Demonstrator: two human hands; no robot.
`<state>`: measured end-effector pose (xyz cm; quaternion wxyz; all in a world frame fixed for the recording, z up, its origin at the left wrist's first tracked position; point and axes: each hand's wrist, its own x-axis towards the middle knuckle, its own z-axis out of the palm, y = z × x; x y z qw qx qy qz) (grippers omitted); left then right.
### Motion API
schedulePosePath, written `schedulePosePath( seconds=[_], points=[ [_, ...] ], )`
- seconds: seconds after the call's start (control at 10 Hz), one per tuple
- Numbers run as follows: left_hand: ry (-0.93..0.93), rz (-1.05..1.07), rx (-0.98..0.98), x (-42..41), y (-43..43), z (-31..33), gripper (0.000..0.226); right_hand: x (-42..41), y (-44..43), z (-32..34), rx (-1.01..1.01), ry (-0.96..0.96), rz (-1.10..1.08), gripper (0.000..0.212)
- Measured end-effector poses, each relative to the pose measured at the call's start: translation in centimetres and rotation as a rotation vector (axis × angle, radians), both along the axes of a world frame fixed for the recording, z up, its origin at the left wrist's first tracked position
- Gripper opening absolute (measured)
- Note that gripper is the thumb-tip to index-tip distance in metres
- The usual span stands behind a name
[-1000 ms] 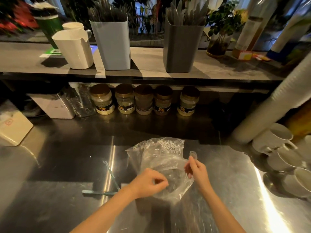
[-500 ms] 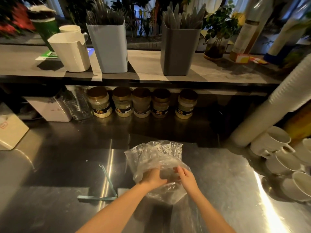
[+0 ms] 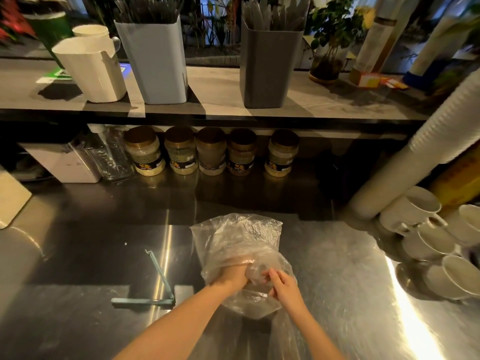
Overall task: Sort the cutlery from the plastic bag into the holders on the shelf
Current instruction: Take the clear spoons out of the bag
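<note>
Low in the middle, the clear, crinkly plastic bag (image 3: 241,237) looks puffed up. The left hand (image 3: 231,278) is inside it, and I cannot tell its grip. The right hand (image 3: 284,288) pinches the bag's edge.

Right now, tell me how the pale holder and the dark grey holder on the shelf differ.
The pale holder is light bluish-white; the dark grey holder is charcoal. The pale holder stands left of the dark grey holder. The pale holder carries slim dark pieces; the dark grey holder carries broader pointed blades. Both are tall, upright and tapered, and stand filled on the shelf.
</note>
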<state>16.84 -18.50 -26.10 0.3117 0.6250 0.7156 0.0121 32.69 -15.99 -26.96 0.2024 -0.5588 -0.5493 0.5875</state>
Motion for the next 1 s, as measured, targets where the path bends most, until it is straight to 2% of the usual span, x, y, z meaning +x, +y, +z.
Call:
schedulePosePath(
  seconds=[0.1, 0.2, 0.3, 0.4, 0.5, 0.6, 0.7, 0.8, 0.9, 1.0],
  points=[
    [0.479, -0.656, -0.154, -1.0, -0.2, -1.0, 0.039, 0.2, -0.5, 0.3, -0.006, 0.039, -0.049, 0.027],
    [-0.49, 0.311, 0.037, -1.7, 1.0, -3.2, 0.036, 0.3, -0.3, 1.2, 0.021, 0.055, -0.087, 0.026],
    [-0.582, 0.266, -0.11, -2.3, 0.9, -3.2, 0.046, 0.5, 0.3, 2.1, 0.077, 0.084, -0.087, 0.025],
    [-0.532, 0.212, -0.045, -2.6, 0.7, -0.7, 0.051, 0.1, 0.9, 3.2, 0.136, 0.094, -0.1, 0.025],
    [-0.525, 0.157, -0.017, -2.6, 0.5, 1.8, 0.025, -0.3, 1.5, 3.6, 0.126, 0.067, -0.112, 0.027],
    [-0.484, 0.125, 0.015, -3.0, 0.1, 2.6, 0.014, -0.5, 1.7, 3.7, 0.09, 0.05, -0.095, 0.033],
    [-0.609, 0.226, 0.004, -3.0, -0.3, 2.3, 0.01, -0.3, 1.5, 4.3, 0.084, 0.029, -0.027, 0.034],
    [-0.916, 0.468, 0.037, -2.7, -0.7, 2.6, 0.007, -0.2, 1.3, 4.2, 0.064, 0.025, 0.028, 0.034],
    [-0.886, 0.393, -0.008, -2.8, -0.7, 3.4, 0.008, -0.1, 1.1, 3.7, 0.037, 0.03, 0.011, 0.035],
    [-0.819, 0.25, -0.101, -2.9, -0.9, 4.6, 0.013, -0.1, 1.2, 4.3, -0.019, 0.054, -0.063, 0.024]
  ],
)
